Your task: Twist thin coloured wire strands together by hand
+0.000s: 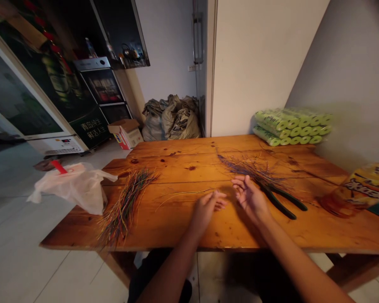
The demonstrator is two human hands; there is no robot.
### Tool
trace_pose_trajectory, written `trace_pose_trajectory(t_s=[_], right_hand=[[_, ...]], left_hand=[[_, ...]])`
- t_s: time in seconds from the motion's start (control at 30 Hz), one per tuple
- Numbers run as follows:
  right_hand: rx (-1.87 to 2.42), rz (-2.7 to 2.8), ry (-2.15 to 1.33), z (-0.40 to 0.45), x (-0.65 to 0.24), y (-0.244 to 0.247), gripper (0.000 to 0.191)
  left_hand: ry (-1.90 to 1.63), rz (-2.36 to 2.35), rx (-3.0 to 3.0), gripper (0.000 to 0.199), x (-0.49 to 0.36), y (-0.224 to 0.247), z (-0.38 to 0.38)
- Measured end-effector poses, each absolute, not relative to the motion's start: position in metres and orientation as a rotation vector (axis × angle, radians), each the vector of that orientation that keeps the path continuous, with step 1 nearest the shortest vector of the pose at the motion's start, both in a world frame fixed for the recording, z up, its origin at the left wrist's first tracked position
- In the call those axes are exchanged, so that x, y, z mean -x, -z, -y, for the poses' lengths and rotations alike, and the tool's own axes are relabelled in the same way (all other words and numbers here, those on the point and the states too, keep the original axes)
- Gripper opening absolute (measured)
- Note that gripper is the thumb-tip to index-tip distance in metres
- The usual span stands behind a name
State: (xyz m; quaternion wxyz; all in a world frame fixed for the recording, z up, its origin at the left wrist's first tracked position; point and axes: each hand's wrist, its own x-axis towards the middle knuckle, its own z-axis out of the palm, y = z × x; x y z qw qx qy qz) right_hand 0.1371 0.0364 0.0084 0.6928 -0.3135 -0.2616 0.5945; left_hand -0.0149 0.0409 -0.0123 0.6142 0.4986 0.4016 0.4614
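My left hand (pixel 210 203) is above the middle of the wooden table, thumb and fingers pinched together. A few thin wires (pixel 185 193) trail leftward from its fingertips. My right hand (pixel 249 197) hovers just to the right, palm turned inward, fingers loosely bent and apart, with nothing visible in it. Beside it lie pliers with dark green handles (pixel 281 201), their jaws hidden at a loose pile of thin coloured wires (pixel 249 166). Toward the table's left end rests a bundle of multicoloured wires (pixel 126 206), its ends hanging over the front edge.
The wooden table (pixel 183 168) fills the middle. On its left end sits a white plastic bag (pixel 78 185) with something red. Green-wrapped rolls (pixel 292 126) are stacked at the back right; a bottle of orange drink (pixel 360 189) is at the right. Sacks (pixel 173 118) and a carton (pixel 126 134) stand behind.
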Motion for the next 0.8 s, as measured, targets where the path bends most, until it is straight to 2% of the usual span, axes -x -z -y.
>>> trace_pose_trajectory(t_s=[0.17,0.43,0.67,0.8], right_hand=[[0.674,0.77,-1.447,-0.031,-0.112,-0.006,0.027],[0.844,0.974,-1.358,-0.034,-0.106,0.004,0.032],[0.851,0.782,-1.307,-0.033,-0.114,-0.006,0.032],[0.992,0.786,-1.064,-0.043,-0.143,-0.008,0.033]], left_hand=[[-1.169,-0.808,-1.181,0.033,0.003,0.011,-0.036],[-1.359,-0.933,-1.097,0.033,0.001,0.014,-0.035],[-1.606,-1.119,-1.093,0.032,0.009,0.012,-0.037],[-1.693,-1.162,-1.052,0.029,0.017,0.009,-0.042]])
